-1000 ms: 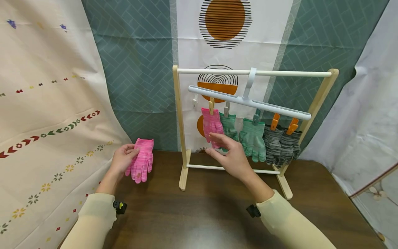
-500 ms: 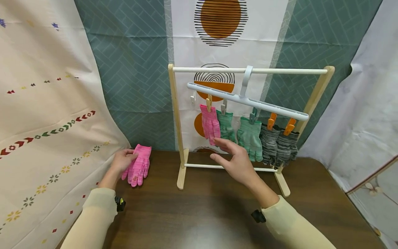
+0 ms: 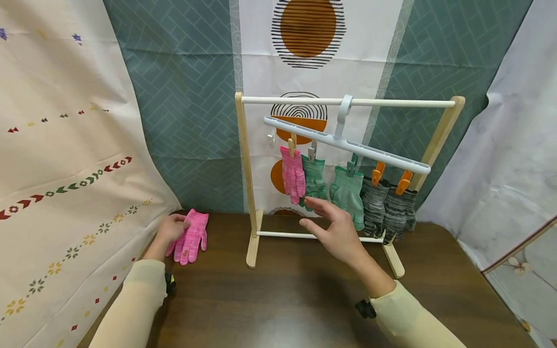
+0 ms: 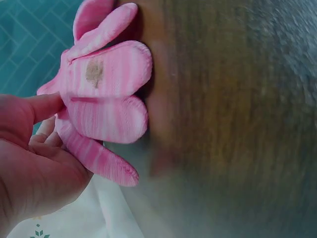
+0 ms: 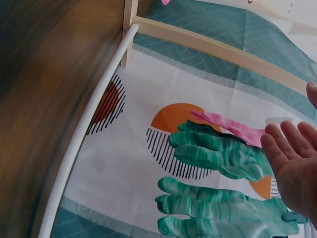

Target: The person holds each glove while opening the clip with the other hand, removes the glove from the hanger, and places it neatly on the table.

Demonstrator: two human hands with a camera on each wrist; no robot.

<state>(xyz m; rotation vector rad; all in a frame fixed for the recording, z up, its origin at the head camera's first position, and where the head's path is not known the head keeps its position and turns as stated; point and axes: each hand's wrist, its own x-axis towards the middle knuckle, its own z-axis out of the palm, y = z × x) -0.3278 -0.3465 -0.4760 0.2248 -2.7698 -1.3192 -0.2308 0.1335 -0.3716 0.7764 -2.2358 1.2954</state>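
Observation:
At the left end of the table, my left hand (image 3: 170, 231) pinches a pink striped glove (image 3: 193, 237) between thumb and fingers near its side. The left wrist view shows this glove with its fingers spread over the tabletop and a brown spot on it. My right hand (image 3: 337, 232) is held up in front of the rack, thumb apart and fingers relaxed, with nothing in it. Behind it a second pink glove (image 3: 293, 175) hangs from a yellowish clothespin (image 3: 292, 146). Beside that glove hang two green gloves (image 3: 346, 193) and two grey-black gloves (image 3: 398, 212), also clipped.
A pale hanger (image 3: 361, 149) tilts down to the right on the wooden rack (image 3: 245, 154). A white clip (image 3: 271, 139) at its left end holds nothing. The brown table (image 3: 261, 304) spreads in front; a cream patterned cloth (image 3: 82, 145) borders the left.
My left hand has lowered the pink glove toward the table and slightly left. The right hand has drawn back a little, down and right, from the hanging pink glove.

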